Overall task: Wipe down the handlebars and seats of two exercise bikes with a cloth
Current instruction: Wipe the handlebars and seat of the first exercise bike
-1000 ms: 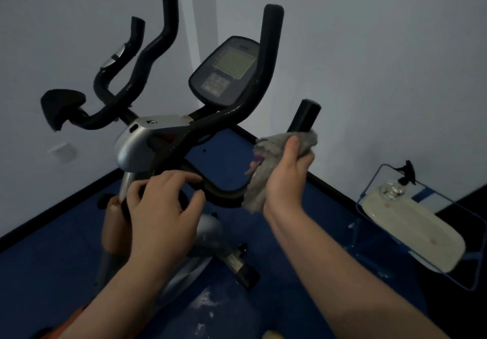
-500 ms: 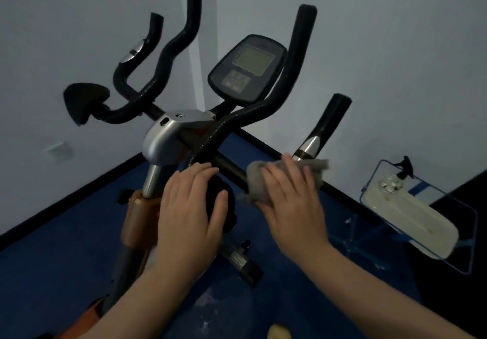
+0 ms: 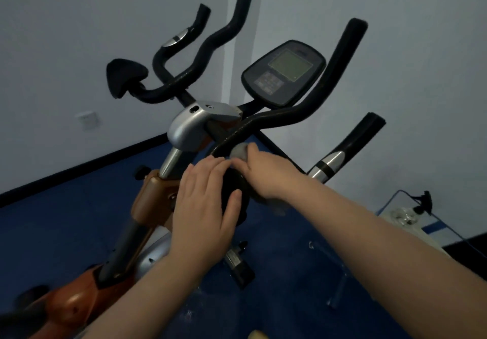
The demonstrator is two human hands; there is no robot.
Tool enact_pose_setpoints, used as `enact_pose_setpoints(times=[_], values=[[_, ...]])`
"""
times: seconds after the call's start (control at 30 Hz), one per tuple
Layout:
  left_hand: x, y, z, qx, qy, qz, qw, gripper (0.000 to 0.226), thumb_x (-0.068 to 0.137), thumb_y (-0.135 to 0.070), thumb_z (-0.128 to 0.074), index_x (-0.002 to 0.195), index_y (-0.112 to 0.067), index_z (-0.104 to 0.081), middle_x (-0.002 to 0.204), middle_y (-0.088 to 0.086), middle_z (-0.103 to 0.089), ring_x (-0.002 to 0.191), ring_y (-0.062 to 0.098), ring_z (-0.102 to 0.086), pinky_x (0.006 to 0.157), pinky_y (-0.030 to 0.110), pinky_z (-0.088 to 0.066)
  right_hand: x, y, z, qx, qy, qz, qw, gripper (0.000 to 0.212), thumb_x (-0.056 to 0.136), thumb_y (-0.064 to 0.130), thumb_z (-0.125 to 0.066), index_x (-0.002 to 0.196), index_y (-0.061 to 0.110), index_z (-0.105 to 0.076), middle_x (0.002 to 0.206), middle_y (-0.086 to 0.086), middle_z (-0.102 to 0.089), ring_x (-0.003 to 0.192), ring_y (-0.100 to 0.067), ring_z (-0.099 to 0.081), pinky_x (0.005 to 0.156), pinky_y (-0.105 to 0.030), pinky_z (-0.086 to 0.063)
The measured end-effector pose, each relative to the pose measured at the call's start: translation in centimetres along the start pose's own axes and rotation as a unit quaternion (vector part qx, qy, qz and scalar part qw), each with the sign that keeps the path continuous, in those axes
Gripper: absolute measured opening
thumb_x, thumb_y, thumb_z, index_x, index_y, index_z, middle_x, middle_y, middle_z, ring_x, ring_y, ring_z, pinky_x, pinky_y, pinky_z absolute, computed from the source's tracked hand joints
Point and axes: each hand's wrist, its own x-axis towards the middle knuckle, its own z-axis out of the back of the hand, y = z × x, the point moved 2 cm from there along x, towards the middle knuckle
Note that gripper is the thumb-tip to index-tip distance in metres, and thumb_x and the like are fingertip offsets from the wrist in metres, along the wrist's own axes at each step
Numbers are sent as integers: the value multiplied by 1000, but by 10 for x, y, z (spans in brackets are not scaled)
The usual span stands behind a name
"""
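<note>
Cloth [image 3: 239,152] is bunching up small and grey in the right hand [image 3: 266,175], and it is sitting right against the low bend of the near handlebar [image 3: 263,125], where the padded tube is dipping toward the silver clamp [image 3: 192,122]. Right-hand fingers are curling round the rag and pressing it to the tube; most of the cloth is hiding under the palm, so how far it is wrapping round the bar I cannot tell. Left hand [image 3: 208,207] is lying over a dark round pad [image 3: 234,196] just below, fingers straight and close together, thumb set apart along the pad's edge, seemingly steadying the bike.

To do this stroke well, the rag should be opening out more and cupping the tube, so the underside is getting wiped too. Next, I judge, it should be sliding up the long rise toward the tip [image 3: 355,26], then over to the short grip [image 3: 350,143] with the silver band. Console [image 3: 283,72] is sitting close behind that bar, so knuckles should be keeping clear of its buttons. Far handlebar [image 3: 210,46] is waiting untouched by either hand, and no seat is clearly showing.
</note>
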Motion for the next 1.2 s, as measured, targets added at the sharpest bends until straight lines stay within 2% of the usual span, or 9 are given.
enact_pose_setpoints(times=[0.07,0.23,0.43,0.57,0.63,0.77,0.93,1.07,1.2], values=[[0,0,-1,4,-6,0,1000,45,90,-32,-42,131,-15,-49,133,2,-51,128,15,-41,111,47,-30,4,1,2,36,8,13,999,49,98,51,-28,124,10,-37,111,-14,-60,89,-29,-59,73,-41,-45],[-1,1,-3,-10,-29,8,1000,46,90,-32,-41,131,-14,-50,133,1,-51,130,13,-39,114,44,-27,-44,-20,-11,-183,-98,105,973,63,98,48,-27,146,10,-13,120,-9,-55,85,-28,-62,59,-33,-31],[0,-2,-6,-23,-69,18,997,43,88,-28,-43,126,-12,-54,129,1,-55,129,15,-43,112,44,-30,-11,-8,-5,-43,-27,83,995,49,100,47,-26,132,10,-31,119,-14,-56,95,-31,-59,66,-35,-33],[-1,-3,-6,-23,-77,40,996,43,89,-32,-43,128,-17,-53,130,-2,-54,129,4,-39,110,18,-24,-36,-24,-8,-183,-112,159,964,63,98,49,-25,147,10,-12,120,-10,-55,89,-27,-62,61,-33,-30],[-1,-3,-7,-15,-89,52,995,43,88,-32,-43,128,-19,-52,129,-2,-54,125,3,-40,106,16,-26,-39,-34,-6,-211,-114,192,951,66,98,51,-24,148,11,-8,121,-9,-56,90,-26,-62,62,-33,-30],[-5,-3,-12,-23,-111,82,990,42,89,-32,-41,129,-20,-50,131,-4,-52,125,11,-44,105,33,-36,-21,-19,-7,-117,-74,153,979,62,99,46,-26,146,8,-13,128,-13,-51,97,-31,-60,64,-35,-32],[-16,-4,-12,-89,-129,150,976,39,91,-39,-41,130,-38,-43,137,-18,-45,128,-3,-38,106,27,-33,-29,-27,-1,-65,-134,178,973,45,100,43,-29,135,15,-32,111,-8,-60,87,-27,-61,61,-32,-31],[-22,5,-3,-222,-163,221,936,34,93,-29,-50,127,-35,-52,121,-13,-59,115,6,-56,97,39,-50,-49,-42,14,-22,-180,234,955,30,95,41,-43,119,23,-46,114,2,-54,100,-16,-53,70,-26,-38],[-23,16,8,-262,-201,242,912,28,94,-13,-51,115,-26,-63,109,-7,-67,103,7,-63,89,35,-54,-53,-32,32,217,-218,190,932,26,92,30,-55,117,28,-50,111,7,-50,100,-7,-53,74,-13,-39]])
